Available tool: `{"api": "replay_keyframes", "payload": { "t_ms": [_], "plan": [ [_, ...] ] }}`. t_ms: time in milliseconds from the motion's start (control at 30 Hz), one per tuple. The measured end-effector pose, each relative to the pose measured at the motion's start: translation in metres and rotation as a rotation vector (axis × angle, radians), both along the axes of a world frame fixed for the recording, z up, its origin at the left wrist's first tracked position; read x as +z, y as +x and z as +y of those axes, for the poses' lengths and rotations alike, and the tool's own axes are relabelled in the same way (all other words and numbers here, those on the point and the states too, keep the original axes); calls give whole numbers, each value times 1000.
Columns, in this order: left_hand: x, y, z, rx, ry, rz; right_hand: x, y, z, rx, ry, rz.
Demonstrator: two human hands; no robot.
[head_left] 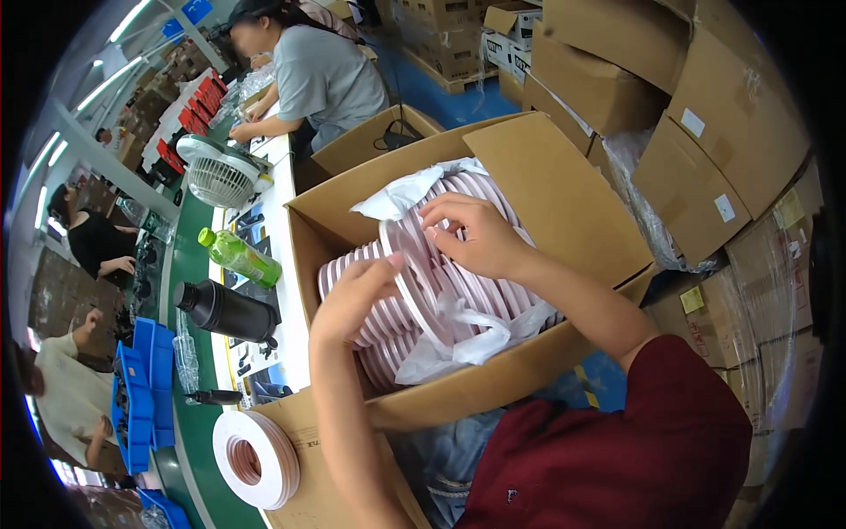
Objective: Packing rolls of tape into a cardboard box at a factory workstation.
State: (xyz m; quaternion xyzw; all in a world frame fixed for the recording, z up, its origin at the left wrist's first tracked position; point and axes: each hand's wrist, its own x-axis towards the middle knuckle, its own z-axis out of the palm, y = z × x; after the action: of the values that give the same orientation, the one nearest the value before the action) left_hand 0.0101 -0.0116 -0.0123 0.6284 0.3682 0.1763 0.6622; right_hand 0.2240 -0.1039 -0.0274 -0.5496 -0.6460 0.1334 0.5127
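Note:
An open cardboard box [564,176] in front of me is filled with rows of flat white rings [480,304] with pinkish edges, packed on edge. My left hand [357,295] is closed at the edge of one white ring [408,278], which stands tilted out from the rows. My right hand [476,236] is over the rings on the far side of it, with its fingers bent and apart and nothing visible in them. White plastic film [476,339] lies crumpled over the near rings, and more white film [401,194] sits at the box's far side.
At left, a stack of similar rings [256,460] rests on cardboard. Beyond it on the bench are a black bottle [225,310], a green bottle [238,256] and a fan [220,172]. Blue bins [145,397] stand farther left. A co-worker [326,79] sits ahead. Cartons [714,115] pile up at right.

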Motion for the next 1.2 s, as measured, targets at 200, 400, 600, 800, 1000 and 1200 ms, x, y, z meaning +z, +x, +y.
{"api": "replay_keyframes", "payload": {
  "t_ms": [200, 400, 600, 800, 1000, 1200],
  "plan": [
    [62, 28, -3, -96, 439, -114, -4, 3, 1, 335, -80, 412],
    [9, 43, 3, -3, 685, -301, -1, 3, 0, 321, -180, 329],
    [-5, 43, 2, -27, 783, -292, -6, 8, 5, 239, -124, 41],
    [-13, 40, 10, -8, 742, -302, -12, 15, 10, 258, -96, 133],
    [-20, 29, 22, 94, 331, -418, -7, 25, 9, 332, -82, 512],
    [-27, 28, 31, 141, 103, -537, -7, 29, 8, 320, -77, 571]
  ]
}}
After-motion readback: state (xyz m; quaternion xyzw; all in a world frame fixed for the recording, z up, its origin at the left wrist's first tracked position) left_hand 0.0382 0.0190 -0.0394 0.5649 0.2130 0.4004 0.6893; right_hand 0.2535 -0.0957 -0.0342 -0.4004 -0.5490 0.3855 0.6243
